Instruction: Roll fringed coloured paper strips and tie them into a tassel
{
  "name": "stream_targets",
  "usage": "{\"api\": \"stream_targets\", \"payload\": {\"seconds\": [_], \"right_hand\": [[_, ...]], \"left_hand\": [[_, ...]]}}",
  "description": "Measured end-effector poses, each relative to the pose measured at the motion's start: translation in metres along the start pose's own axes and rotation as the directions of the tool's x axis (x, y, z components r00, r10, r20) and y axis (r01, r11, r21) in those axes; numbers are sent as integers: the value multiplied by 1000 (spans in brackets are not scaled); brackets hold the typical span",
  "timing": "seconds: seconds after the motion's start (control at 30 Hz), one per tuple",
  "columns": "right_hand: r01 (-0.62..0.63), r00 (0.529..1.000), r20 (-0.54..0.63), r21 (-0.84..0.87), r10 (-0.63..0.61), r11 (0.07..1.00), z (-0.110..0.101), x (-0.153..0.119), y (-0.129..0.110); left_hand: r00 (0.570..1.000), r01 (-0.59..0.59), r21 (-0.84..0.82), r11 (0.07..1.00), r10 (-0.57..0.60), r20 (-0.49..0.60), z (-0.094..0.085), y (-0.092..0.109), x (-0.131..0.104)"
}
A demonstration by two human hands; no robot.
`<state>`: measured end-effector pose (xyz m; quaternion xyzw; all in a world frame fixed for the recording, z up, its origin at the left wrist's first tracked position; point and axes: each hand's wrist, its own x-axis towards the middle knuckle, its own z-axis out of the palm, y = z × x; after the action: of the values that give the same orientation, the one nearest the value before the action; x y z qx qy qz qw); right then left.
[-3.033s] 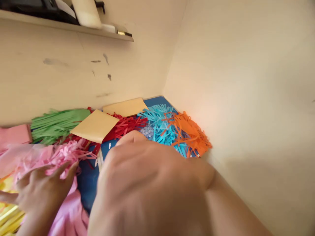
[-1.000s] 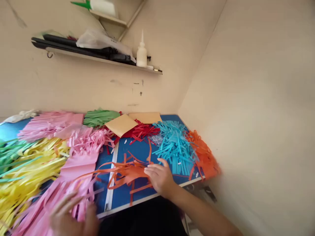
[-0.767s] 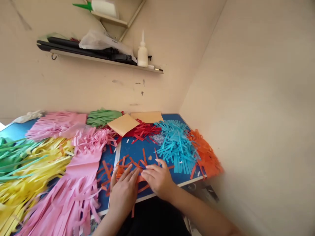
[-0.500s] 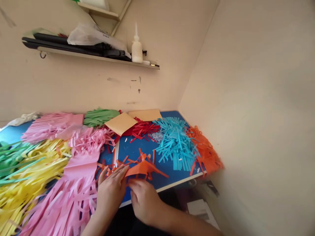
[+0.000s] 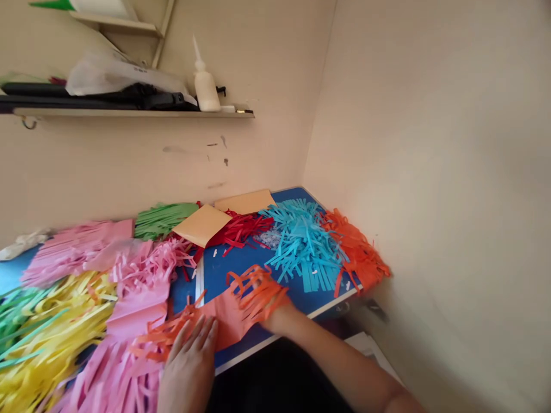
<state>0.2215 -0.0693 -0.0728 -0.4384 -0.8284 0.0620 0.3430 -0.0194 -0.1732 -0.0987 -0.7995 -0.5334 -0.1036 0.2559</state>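
Observation:
An orange fringed paper (image 5: pixel 226 321) lies spread near the front edge of the blue table (image 5: pixel 232 261), its strips at both ends. My left hand (image 5: pixel 191 358) rests on its left part with fingers stretched out flat. At the right end, orange strips drape over my right hand (image 5: pixel 273 304), whose fingers are mostly hidden beneath them. Pink fringed paper (image 5: pixel 138 310) lies just left of my left hand. Beyond my right hand is a pile of light blue fringed paper (image 5: pixel 307 241).
Yellow fringes (image 5: pixel 47 338), green fringes (image 5: pixel 163 221), red fringes (image 5: pixel 245 228) and orange fringes (image 5: pixel 357 252) cover parts of the table. A tan paper square (image 5: pixel 202 225) lies at the back. Above, a wall shelf (image 5: pixel 142 113) holds a white bottle (image 5: pixel 206 89).
The folded orange paper has opened out flat. My right hand has moved right and up under its strips, while my left hand has flattened on it. The view has shifted right.

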Motion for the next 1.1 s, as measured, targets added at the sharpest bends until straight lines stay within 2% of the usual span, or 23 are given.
{"api": "stream_targets", "payload": {"seconds": [0.1, 0.17, 0.2, 0.23, 0.27, 0.3, 0.33, 0.37, 0.4, 0.43, 0.47, 0.5, 0.53, 0.57, 0.6, 0.67, 0.7, 0.73, 0.8, 0.87, 1.0, 1.07, 1.1], "right_hand": [[-186, 982, -8, -99, 186, 978, -56, -19, 48], [-344, 932, -171, -154, 318, 926, -79, -29, 50], [-380, 906, -255, -139, 338, 914, -82, -33, 42], [-342, 911, -279, -102, 303, 934, -78, -37, 30], [-228, 954, -213, -47, 213, 973, -69, -39, 16], [-66, 996, -61, 9, 66, 998, -56, -41, 3], [66, 994, 89, 49, -70, 997, -43, -41, -6], [126, 969, 206, 59, -135, 990, -32, -39, -11], [116, 956, 269, 18, -116, 993, -24, -38, -9], [34, 965, 260, -73, -14, 997, -20, -36, -4], [-103, 976, 172, -186, 136, 977, -19, -35, 4], [-251, 964, 19, -274, 267, 928, -22, -35, 13], [-345, 938, -127, -312, 321, 885, -26, -36, 20], [-348, 934, -200, -313, 297, 884, -29, -39, 22], [-260, 960, -182, -286, 215, 922, -29, -42, 21], [32, 999, 39, -127, -28, 991, -19, -48, 11], [129, 979, 160, -26, -123, 991, -10, -50, 5], [156, 957, 241, 44, -162, 987, 1, -51, 1], [118, 945, 296, 83, -138, 990, 19, -48, 0], [90, 944, 310, 87, -113, 992, 27, -43, 8], [71, 931, 348, 113, -107, 991, 20, -33, 26], [84, 927, 359, 93, -112, 992, 16, -32, 26], [107, 922, 366, 75, -127, 991, 14, -31, 24]], "left_hand": [[1000, 6, -47, 999, -6, 13, 27, 36, 17], [1000, 11, -61, 998, -11, -6, 34, 52, 25], [1000, 15, -67, 998, -16, -13, 35, 57, 29], [1000, 24, -75, 997, -25, -12, 34, 61, 31], [999, 40, -86, 995, -40, -1, 32, 64, 34], [998, 59, -102, 993, -58, 16, 30, 65, 35], [996, 81, -118, 990, -77, 37, 28, 66, 36], [994, 100, -136, 986, -93, 59, 27, 67, 37], [991, 117, -152, 981, -106, 79, 26, 67, 37], [989, 133, -167, 977, -119, 91, 27, 67, 36], [987, 146, -179, 973, -129, 99, 28, 67, 35], [986, 153, -189, 970, -135, 102, 29, 67, 35], [985, 156, -200, 967, -137, 105, 30, 67, 35], [985, 155, -213, 965, -135, 107, 30, 67, 36], [986, 147, -230, 962, -123, 113, 30, 67, 38], [985, 140, -272, 952, -106, 137, 27, 65, 43], [981, 156, -290, 944, -114, 155, 24, 62, 45], [976, 178, -302, 936, -129, 175, 21, 58, 46], [963, 230, -297, 927, -173, 206, 16, 41, 42], [953, 258, -258, 931, -200, 230, 11, 13, 26], [946, 262, -140, 955, -225, 233, -6, -48, -20], [965, 236, -155, 959, -213, 152, -19, -59, -26], [978, 192, -196, 962, -170, 122, -25, -55, -20]]}}
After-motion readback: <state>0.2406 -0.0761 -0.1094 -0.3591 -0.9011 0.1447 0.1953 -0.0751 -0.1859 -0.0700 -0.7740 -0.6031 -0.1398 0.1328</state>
